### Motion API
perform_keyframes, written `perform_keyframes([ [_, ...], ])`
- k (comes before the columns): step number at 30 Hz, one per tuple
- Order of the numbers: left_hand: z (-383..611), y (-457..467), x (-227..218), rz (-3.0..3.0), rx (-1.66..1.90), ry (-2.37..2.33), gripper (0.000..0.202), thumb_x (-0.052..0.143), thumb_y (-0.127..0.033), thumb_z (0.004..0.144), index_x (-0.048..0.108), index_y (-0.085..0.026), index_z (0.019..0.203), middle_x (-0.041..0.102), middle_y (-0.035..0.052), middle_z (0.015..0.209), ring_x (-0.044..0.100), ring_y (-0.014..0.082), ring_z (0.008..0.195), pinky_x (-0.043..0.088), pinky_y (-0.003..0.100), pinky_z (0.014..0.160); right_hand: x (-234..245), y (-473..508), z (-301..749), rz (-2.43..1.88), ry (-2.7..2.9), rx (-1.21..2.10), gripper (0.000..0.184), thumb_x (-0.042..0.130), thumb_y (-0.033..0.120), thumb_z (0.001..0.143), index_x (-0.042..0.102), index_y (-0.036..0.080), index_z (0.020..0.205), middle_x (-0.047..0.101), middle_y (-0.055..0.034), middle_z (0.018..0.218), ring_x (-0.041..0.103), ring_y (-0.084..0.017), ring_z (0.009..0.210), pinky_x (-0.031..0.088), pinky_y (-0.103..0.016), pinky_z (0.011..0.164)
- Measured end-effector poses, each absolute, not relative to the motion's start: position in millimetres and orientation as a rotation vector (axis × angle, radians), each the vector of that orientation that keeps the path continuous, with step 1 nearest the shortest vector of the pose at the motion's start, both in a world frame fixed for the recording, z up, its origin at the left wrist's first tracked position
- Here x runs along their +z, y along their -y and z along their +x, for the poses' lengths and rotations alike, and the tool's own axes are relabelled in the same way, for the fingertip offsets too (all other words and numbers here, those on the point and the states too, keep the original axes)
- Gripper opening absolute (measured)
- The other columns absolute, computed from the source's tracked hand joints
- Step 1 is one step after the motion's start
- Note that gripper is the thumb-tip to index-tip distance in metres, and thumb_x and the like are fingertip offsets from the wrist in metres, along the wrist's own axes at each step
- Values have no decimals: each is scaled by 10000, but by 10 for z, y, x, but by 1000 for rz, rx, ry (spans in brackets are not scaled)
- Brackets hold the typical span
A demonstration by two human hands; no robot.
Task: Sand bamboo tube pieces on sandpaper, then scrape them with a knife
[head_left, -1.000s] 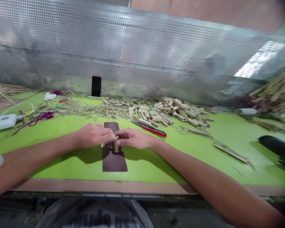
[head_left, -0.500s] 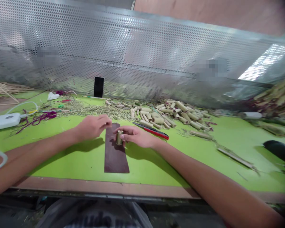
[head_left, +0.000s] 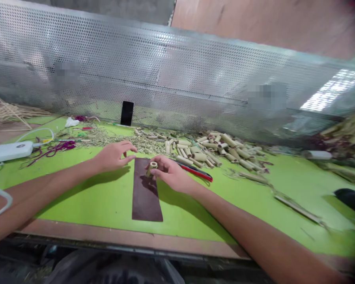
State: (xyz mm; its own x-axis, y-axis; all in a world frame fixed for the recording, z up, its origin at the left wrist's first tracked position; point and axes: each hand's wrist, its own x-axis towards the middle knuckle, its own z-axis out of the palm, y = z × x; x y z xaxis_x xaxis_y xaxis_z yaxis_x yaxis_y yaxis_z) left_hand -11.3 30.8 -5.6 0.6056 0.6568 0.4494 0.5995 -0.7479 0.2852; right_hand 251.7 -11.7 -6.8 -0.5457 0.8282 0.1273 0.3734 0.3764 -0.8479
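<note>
My right hand (head_left: pixel 172 173) grips a short hollow tube of pale plant stalk (head_left: pixel 151 169) between thumb and fingers. The tube stands slightly tilted over the upper half of a dark brown rectangular strip (head_left: pixel 146 205), its open top end facing me. Whether its lower end touches the strip I cannot tell. On the left, my left hand (head_left: pixel 114 156) is empty, thumb apart from the bent fingers, beside the strip's far left corner. A red and black cutter knife (head_left: pixel 197 172) lies just beyond my right hand.
Behind my hands lie a heap of cut tubes (head_left: pixel 225 148) and scattered shavings (head_left: pixel 106 139). A phone (head_left: pixel 127 113) leans on the perforated metal panel (head_left: pixel 180 83). A white power strip (head_left: pixel 10 152) and purple string (head_left: pixel 63 146) are at left; a dark object (head_left: pixel 350 200) is at right.
My left thumb and fingers have spread apart. The tube in my right hand has gone from nearly upright to slightly tilted. The whole view has shifted a little.
</note>
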Motion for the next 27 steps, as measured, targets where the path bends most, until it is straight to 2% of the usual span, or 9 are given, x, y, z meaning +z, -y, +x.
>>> perform_keyframes([
  [3, 86, -70, -20, 2661, 875, -871, 294, 543, -392, 1006, 709, -158, 1072, 733, 74, 998, 679, 172, 797, 546, 291, 702, -50, 188, 2473, -1059, 2121, 828, 189, 650, 316, 904, 638, 214, 1062, 711, -39, 988, 640, -172, 806, 497, -319, 692],
  [6, 161, 45, -39, 2714, 936, -826, 245, 572, -357, 996, 712, -172, 1076, 752, 62, 999, 693, 178, 831, 533, 287, 728, -57, 214, 2448, -987, 2144, 733, 170, 686, 322, 873, 644, 215, 998, 710, -21, 922, 623, -161, 751, 472, -293, 640],
  [14, 159, 50, -103, 2762, 995, -912, 200, 638, -308, 953, 782, -217, 1058, 796, 33, 960, 720, 184, 788, 498, 275, 680, -134, 178, 2445, -1052, 2153, 584, 110, 693, 282, 869, 639, 210, 932, 720, -6, 815, 639, -158, 693, 442, -269, 599],
  [23, 241, 109, -19, 2347, 920, -1057, 174, 666, -305, 909, 812, -212, 931, 792, 14, 815, 710, 173, 695, 483, 261, 636, -89, 209, 2432, -1279, 2257, 416, 141, 675, 288, 921, 654, 235, 1050, 767, -21, 932, 684, -167, 714, 456, -269, 614],
  [27, 244, 117, -11, 2324, 862, -1090, 192, 652, -311, 907, 810, -201, 913, 780, 21, 770, 690, 168, 656, 467, 262, 621, -69, 223, 2416, -1320, 2357, 274, 159, 670, 299, 942, 674, 241, 1089, 778, -32, 995, 713, -197, 809, 477, -289, 681],
])
